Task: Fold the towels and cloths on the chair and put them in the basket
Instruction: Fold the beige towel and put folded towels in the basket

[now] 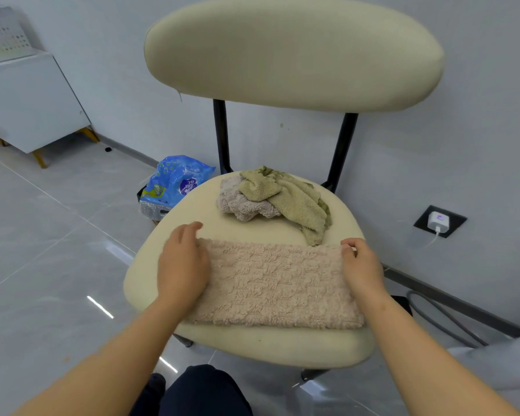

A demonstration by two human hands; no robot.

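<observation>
— Beige towel [276, 283]: where is it found?
— Folded into a long band, it is laid flat across the near part of the chair [252, 346] seat and spanned between the two hands.
— Grip on the left?
— The left hand [182, 265] is laid palm-down over the band's left end, fingers relaxed and lying together, tips reaching past the far corner.
— And the right?
— The right hand [362, 268] is curled at the far right corner, which is pinched between thumb and fingertips.
— What is recorded beyond the hands?
— A green cloth [294, 199] is heaped just beyond the right-hand pinch and draped partly over a crumpled pale pink cloth [237, 202]. Out past the left hand, off the seat, a basket [152, 211] is seen on the floor, with a blue bag [177, 178] on top.
</observation>
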